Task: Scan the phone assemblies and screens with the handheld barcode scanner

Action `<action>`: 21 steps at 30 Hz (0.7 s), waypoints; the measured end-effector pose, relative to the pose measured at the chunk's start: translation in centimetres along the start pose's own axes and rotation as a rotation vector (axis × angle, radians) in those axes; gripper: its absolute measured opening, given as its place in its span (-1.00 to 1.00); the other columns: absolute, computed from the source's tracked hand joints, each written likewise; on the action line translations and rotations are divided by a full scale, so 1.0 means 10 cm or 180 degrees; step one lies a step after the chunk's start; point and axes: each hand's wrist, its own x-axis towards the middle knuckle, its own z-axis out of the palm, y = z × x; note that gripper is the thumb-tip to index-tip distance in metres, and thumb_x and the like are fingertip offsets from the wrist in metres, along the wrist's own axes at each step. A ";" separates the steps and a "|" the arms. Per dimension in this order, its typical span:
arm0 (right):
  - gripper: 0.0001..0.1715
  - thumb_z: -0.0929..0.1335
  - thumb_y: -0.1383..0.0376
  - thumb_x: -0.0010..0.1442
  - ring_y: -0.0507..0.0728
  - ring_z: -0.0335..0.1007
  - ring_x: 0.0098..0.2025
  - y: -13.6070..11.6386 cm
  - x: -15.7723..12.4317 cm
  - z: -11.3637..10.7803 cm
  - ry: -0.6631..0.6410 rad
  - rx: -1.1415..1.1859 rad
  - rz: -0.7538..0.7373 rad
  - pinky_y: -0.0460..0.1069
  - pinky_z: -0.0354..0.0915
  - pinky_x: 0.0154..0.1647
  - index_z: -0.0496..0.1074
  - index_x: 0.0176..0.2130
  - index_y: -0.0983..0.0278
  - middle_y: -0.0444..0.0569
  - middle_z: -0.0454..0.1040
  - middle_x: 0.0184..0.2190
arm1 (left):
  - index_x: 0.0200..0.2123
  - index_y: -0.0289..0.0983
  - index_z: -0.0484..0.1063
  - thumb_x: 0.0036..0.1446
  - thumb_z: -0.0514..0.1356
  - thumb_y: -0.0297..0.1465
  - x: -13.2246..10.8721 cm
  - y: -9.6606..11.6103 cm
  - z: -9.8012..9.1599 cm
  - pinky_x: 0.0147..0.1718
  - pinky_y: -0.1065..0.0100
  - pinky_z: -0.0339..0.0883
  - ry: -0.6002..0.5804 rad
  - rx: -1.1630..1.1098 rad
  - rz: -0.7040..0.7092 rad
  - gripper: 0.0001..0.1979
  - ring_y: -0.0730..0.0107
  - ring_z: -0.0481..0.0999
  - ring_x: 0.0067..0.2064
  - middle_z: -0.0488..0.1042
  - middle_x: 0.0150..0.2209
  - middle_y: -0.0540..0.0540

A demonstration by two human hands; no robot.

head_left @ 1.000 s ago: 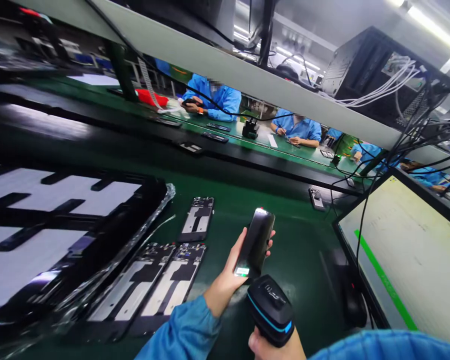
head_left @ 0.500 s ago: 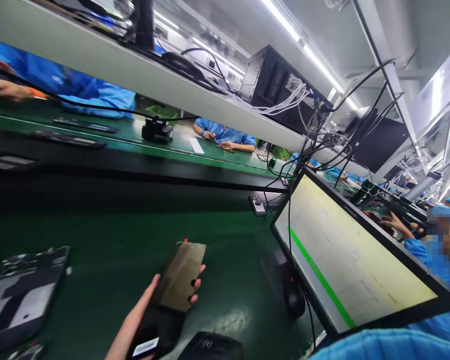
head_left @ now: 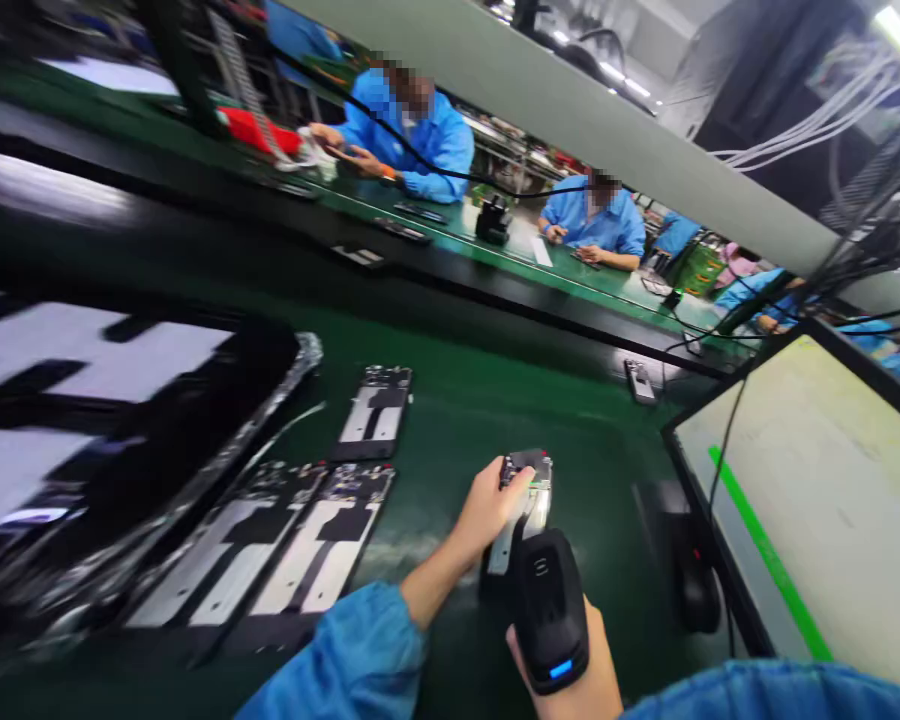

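My left hand (head_left: 487, 512) is closed around the upper part of an opened phone (head_left: 501, 556). The thumb presses on its exposed circuit side, and a small green glow shows near the thumb tip. Just in front of the phone's lower end, my right hand (head_left: 596, 660) grips a black barcode scanner (head_left: 551, 600) with a lit blue strip. The scanner hides part of the phone; whether the two touch I cannot tell. Left of my hands lie several similar opened phones, among them a single one (head_left: 375, 412) and a pair side by side, the nearer being a phone frame (head_left: 322, 550).
At far left stands a black tray (head_left: 270, 350) with pale panels and a clear plastic edge. A monitor (head_left: 832, 500) with a green bar is at right, a black mouse (head_left: 694, 585) beside it. Behind a raised ledge, co-workers in blue sit at another bench.
The view has swung left. The phone, earlier screen side up in my left hand, now shows its circuit side. The scanner, previously at the lower edge, is now in my right hand over the phone.
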 end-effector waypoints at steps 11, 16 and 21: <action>-0.75 0.39 0.06 -0.17 0.36 0.53 -0.47 -0.50 0.05 0.24 0.0338 0.0351 0.0429 0.09 0.40 -0.51 0.54 -0.53 0.16 -0.13 0.58 -0.62 | -0.44 -0.25 0.33 0.11 0.22 -0.11 0.00 0.04 -0.04 -0.45 0.43 0.16 0.0368 0.0354 0.0208 -0.68 0.41 0.32 -0.45 0.36 -0.52 0.06; -0.81 0.44 0.11 -0.21 0.38 0.55 -0.48 -0.09 0.04 0.20 0.0232 0.0053 0.0409 0.12 0.46 -0.50 0.56 -0.51 0.13 -0.13 0.61 -0.60 | -0.45 -0.23 0.29 0.21 0.10 -0.04 0.01 0.03 -0.05 -0.38 0.40 0.16 0.0465 0.0391 0.0352 -0.61 0.38 0.31 -0.41 0.33 -0.48 0.04; -0.88 0.46 0.18 -0.14 0.33 0.57 -0.51 -0.13 0.13 0.20 -0.0271 0.0051 0.0222 0.06 0.46 -0.57 0.59 -0.47 0.12 -0.13 0.63 -0.58 | -0.46 -0.20 0.24 0.28 -0.01 -0.02 -0.05 0.09 -0.06 -0.36 0.38 0.17 0.0576 0.0294 0.0448 -0.58 0.36 0.30 -0.40 0.29 -0.49 0.03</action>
